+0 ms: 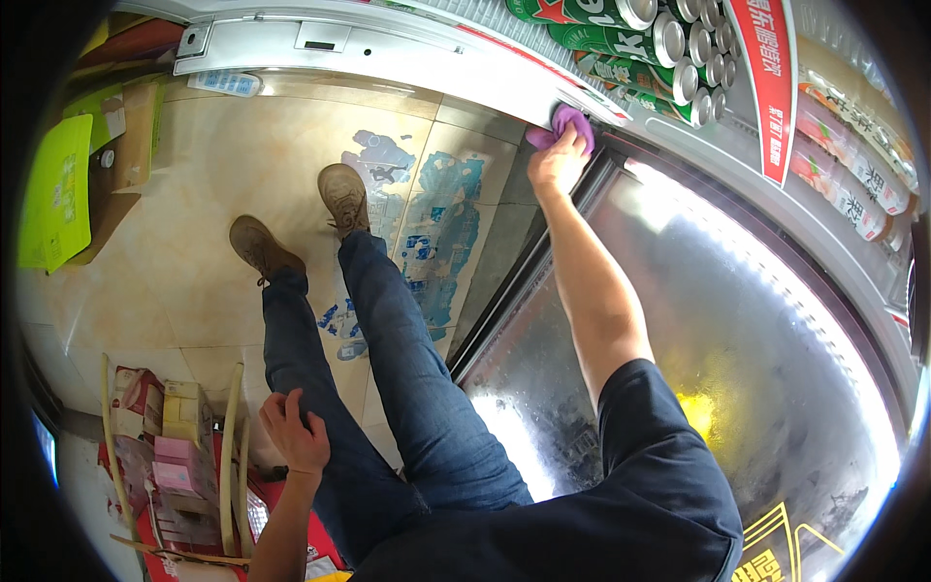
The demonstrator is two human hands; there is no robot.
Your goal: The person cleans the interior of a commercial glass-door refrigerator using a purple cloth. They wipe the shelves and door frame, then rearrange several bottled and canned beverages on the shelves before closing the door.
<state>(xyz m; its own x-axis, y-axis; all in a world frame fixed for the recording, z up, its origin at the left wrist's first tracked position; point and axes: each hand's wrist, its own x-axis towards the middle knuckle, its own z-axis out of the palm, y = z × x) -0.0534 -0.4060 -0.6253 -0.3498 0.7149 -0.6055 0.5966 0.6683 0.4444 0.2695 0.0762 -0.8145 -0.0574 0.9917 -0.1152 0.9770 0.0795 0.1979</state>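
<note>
My right hand [558, 169] reaches forward, gripping a crumpled purple cloth [571, 125]. The cloth lies against the lower front corner of a white display cooler's frame [502, 86], close to the hinge side of its open glass door [654, 305]. That door stands at my right and looks fogged, with wet streaks. My left hand [294, 433] hangs beside my left leg in blue jeans [313, 349]; its fingers are apart and it holds nothing. Above the cloth, several green drink cans [640, 44] lie on a cooler shelf.
Reflected or seen through the door, bottled drinks [847, 182] line the right edge. A green carton [62, 189] stands at far left, a pale blue bottle [225, 84] lies under the cooler, and a rack of boxes [178, 451] is at lower left. Worn blue floor stickers [440, 240] mark the tiles.
</note>
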